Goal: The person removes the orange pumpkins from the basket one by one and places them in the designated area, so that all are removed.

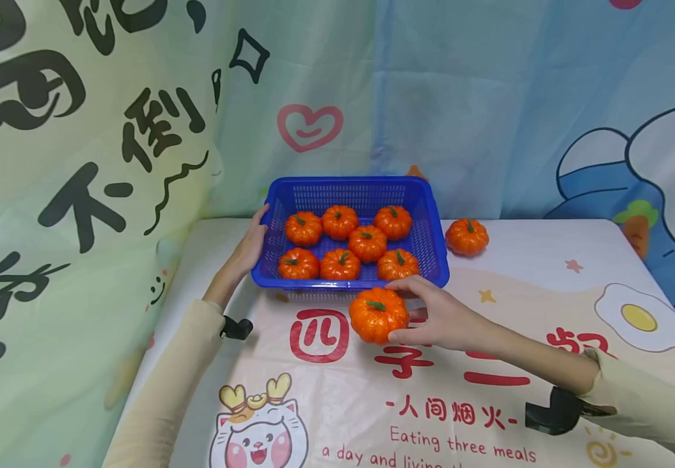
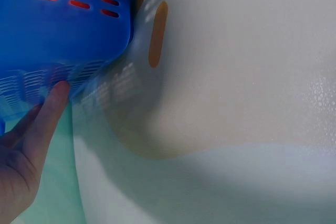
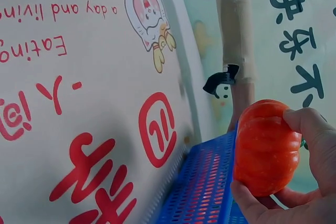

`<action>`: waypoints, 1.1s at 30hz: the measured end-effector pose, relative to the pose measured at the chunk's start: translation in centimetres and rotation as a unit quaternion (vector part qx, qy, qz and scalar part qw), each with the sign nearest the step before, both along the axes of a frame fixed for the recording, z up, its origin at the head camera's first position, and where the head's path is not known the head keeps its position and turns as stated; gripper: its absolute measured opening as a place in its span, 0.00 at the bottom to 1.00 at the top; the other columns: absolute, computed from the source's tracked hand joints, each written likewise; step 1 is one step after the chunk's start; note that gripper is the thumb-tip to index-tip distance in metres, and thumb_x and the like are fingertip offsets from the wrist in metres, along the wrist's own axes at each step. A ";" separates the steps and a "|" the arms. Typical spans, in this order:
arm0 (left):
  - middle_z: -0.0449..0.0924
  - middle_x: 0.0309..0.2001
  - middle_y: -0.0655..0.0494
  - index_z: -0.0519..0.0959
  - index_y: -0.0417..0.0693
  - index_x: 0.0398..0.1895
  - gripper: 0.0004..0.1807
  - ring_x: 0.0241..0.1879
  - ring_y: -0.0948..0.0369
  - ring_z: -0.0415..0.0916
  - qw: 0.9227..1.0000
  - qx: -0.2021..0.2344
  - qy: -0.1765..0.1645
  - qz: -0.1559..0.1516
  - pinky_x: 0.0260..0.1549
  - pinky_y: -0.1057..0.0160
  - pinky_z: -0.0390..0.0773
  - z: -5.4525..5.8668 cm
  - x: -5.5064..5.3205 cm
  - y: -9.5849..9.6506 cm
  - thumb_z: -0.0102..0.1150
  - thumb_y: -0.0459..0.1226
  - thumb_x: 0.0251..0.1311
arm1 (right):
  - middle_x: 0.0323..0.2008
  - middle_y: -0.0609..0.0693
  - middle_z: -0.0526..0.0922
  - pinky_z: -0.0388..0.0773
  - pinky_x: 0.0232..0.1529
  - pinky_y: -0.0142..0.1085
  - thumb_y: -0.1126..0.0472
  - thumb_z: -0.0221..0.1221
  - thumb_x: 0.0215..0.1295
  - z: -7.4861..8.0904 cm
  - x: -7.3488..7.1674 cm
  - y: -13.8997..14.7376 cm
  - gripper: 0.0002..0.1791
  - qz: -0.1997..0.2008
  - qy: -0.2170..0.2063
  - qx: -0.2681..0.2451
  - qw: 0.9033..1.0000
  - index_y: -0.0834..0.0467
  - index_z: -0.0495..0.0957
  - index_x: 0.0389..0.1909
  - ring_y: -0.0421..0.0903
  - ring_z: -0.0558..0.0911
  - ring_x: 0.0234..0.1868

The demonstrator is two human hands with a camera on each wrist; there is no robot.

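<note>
My right hand (image 1: pixel 439 315) grips a small orange pumpkin (image 1: pixel 377 316) with a green stem, thumb and fingers around its side. It is held in front of the basket's near rim, overlapping it in the head view. In the right wrist view the same pumpkin (image 3: pixel 266 148) shows its ribbed side between thumb and fingers. At the left end of the blue plastic basket (image 1: pixel 349 285), my left hand (image 1: pixel 250 244) holds its side; the left wrist view shows a digit (image 2: pixel 52 106) lying along the slotted wall (image 2: pixel 63 45). Several similar pumpkins (image 1: pixel 367 244) sit inside the basket.
Another pumpkin (image 1: pixel 467 237) stands on the table just right of the basket. A printed tablecloth (image 1: pixel 326 403) with red lettering and a cartoon cat covers the table. Behind it hangs a patterned curtain (image 1: pixel 431 97). Each wrist carries a black device (image 1: pixel 554 411).
</note>
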State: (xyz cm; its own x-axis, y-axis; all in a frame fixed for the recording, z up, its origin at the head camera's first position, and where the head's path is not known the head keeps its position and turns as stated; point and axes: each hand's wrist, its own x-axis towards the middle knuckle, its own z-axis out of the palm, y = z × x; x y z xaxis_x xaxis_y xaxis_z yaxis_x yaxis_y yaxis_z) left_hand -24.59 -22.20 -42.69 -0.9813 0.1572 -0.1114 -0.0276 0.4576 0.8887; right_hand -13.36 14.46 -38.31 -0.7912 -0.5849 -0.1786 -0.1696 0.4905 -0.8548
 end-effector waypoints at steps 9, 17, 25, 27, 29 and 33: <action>0.36 0.78 0.42 0.39 0.47 0.78 0.30 0.77 0.44 0.39 1.000 -0.005 0.002 0.000 0.74 0.43 0.41 -0.1 0.1 0.0 0.21 0.35 0.73 | 0.61 0.55 0.70 0.81 0.52 0.38 0.50 0.69 0.54 -0.3 0.1 0.6 0.39 -0.010 0.016 0.016 1.000 0.57 0.65 0.65 0.54 0.73 0.61; 0.36 0.78 0.42 0.39 0.47 0.78 0.30 0.77 0.45 0.39 1.000 -0.004 0.006 -0.002 0.75 0.44 0.41 0.0 0.1 0.0 0.22 0.35 0.74 | 0.61 0.57 0.69 0.81 0.53 0.46 0.51 0.69 0.55 -0.4 -1.0 2.4 0.40 -0.049 0.060 0.034 0.996 0.60 0.64 0.66 0.56 0.73 0.60; 0.36 0.78 0.42 0.39 0.48 0.78 0.30 0.77 0.45 0.38 1.000 0.000 0.006 -0.002 0.75 0.45 0.40 0.2 0.0 0.0 0.22 0.35 0.74 | 0.66 0.65 0.62 0.78 0.54 0.54 0.48 0.65 0.61 0.3 -4.1 5.8 0.44 -0.141 0.053 0.066 0.986 0.62 0.56 0.71 0.64 0.69 0.63; 0.36 0.78 0.42 0.39 0.48 0.78 0.30 0.77 0.45 0.38 1.000 0.002 0.005 -0.001 0.75 0.45 0.40 0.2 0.0 0.0 0.22 0.35 0.74 | 0.66 0.66 0.62 0.78 0.54 0.54 0.48 0.64 0.61 0.1 -5.0 6.8 0.45 -0.166 0.059 0.078 0.981 0.63 0.55 0.71 0.64 0.69 0.63; 0.36 0.78 0.42 0.39 0.47 0.78 0.30 0.77 0.45 0.38 1.000 0.001 0.005 -0.001 0.75 0.45 0.40 0.1 0.1 0.0 0.22 0.35 0.74 | 0.66 0.67 0.60 0.77 0.53 0.56 0.48 0.64 0.61 -0.2 -5.9 7.8 0.46 -0.186 0.071 0.086 0.976 0.64 0.54 0.72 0.65 0.68 0.63; 0.36 0.78 0.42 0.39 0.47 0.78 0.31 0.77 0.45 0.39 1.000 -0.001 0.006 -0.001 0.75 0.44 0.41 0.1 0.2 0.0 0.22 0.35 0.73 | 0.68 0.70 0.58 0.75 0.54 0.59 0.46 0.63 0.61 -0.7 -7.6 10.2 0.48 -0.224 0.091 0.104 0.965 0.65 0.52 0.73 0.68 0.64 0.65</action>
State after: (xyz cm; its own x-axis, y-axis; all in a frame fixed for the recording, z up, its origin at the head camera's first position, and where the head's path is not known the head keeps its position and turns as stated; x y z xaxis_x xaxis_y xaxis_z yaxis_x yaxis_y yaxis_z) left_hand -24.43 -22.16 -42.58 -0.9823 0.1582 -0.1004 -0.0169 0.4592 0.8882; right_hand -20.93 24.68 -38.98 -0.9857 -0.1426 -0.0892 -0.0384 0.7071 -0.7061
